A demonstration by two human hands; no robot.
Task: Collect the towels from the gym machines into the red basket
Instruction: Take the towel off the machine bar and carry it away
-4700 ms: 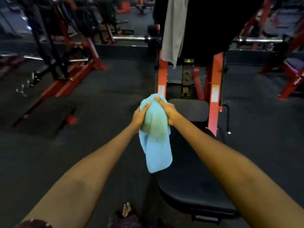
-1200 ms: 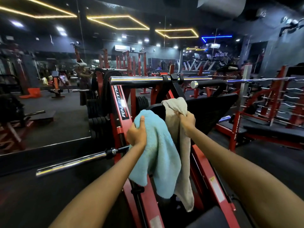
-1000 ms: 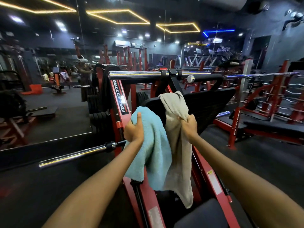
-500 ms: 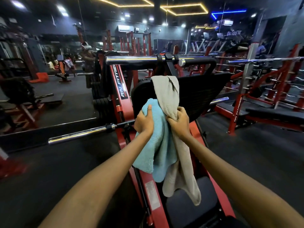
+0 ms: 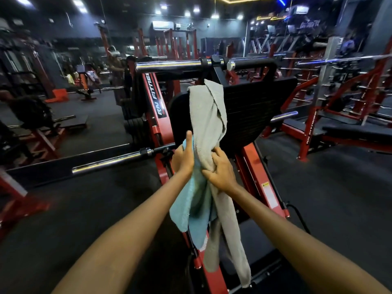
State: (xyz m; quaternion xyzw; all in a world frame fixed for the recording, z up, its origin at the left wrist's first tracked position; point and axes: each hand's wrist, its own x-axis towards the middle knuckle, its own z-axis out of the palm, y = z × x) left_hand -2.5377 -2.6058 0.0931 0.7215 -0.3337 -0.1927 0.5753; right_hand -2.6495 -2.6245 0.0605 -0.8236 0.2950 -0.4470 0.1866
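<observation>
- Since half a second ago both hands have drawn nearer each other and sit lower against the machine, and the grey towel (image 5: 209, 115) has been pulled further down the black footplate (image 5: 254, 107), with more of its length now hanging below the right hand (image 5: 220, 169).
- Right hand: fingers and thumb are curled round the bunched middle of the grey towel, gripping it. Above this hand the towel runs up to the top edge of the footplate, where its upper end is still draped just under the chrome bar (image 5: 169, 65). Below the hand the rest hangs loose in two tails.
- Left hand (image 5: 183, 160): just beside the right hand, on its left, almost touching it. It grips the blue towel (image 5: 191, 211), with the thumb pointing straight up along the cloth. The fingers are hidden behind the fabric.
- The blue towel hangs down from the left hand, under both wrists, and lies against the grey towel on its right side; its lower edge ends above the grey towel's longest tail.
- Beyond the hands stands the red frame (image 5: 158, 115) of the machine, lettered in white, with a chrome sleeve bar (image 5: 110, 161) sticking out to the left of the left hand.
- Under the hanging towels is the machine's black seat pad (image 5: 261, 247).
- Far to the right of the right hand stands another red bench rig (image 5: 347, 124) on the dark floor (image 5: 328, 187).
- No red basket shows in this view.
</observation>
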